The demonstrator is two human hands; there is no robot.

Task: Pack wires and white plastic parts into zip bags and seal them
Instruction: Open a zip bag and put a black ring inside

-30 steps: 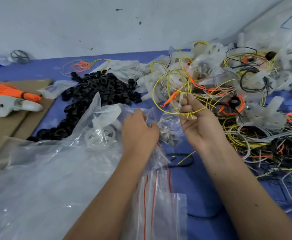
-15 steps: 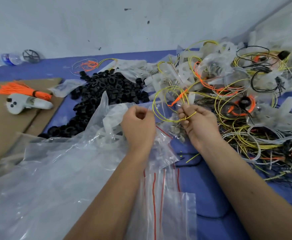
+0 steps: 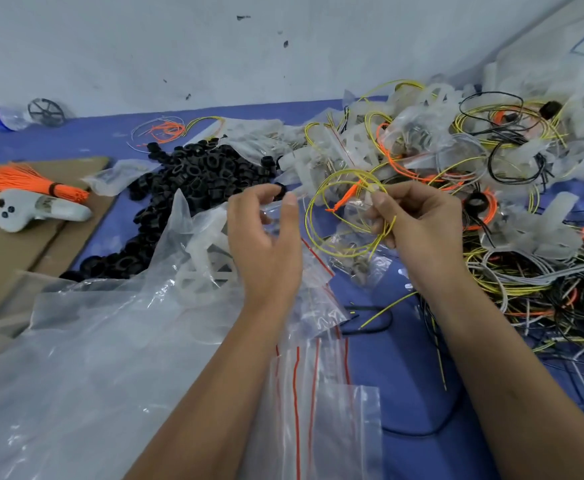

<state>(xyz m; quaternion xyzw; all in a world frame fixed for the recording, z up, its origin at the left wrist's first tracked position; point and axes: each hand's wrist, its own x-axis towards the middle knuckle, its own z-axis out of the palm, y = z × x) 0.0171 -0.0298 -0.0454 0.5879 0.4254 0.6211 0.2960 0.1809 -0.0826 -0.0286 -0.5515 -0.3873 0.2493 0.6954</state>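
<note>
While our right hand [image 3: 418, 230] pinches a coil of yellow wire [image 3: 344, 216] between thumb and fingers, our left hand [image 3: 266, 237] hangs just to the left of it with loosely curled fingers, and we cannot tell for sure if it holds the edge of a thin clear bag there. An orange wire [image 3: 344, 199] crosses the inside of the coil. Under our left hand lies a white plastic part [image 3: 207, 268] inside a big clear plastic sheet [image 3: 93, 358]. Near us, between our forearms, lies a stack of zip bags [image 3: 314, 393] with red stripes. To the far right there is a big heap of wires and white parts [image 3: 508, 168] on the blue table [image 3: 404, 358]. To the far left of our hands we see a pile of black rings [image 3: 186, 181], and further left a bundle of orange ties [image 3: 23, 181] and a white controller [image 3: 37, 211] on brown cardboard [image 3: 13, 258].
</note>
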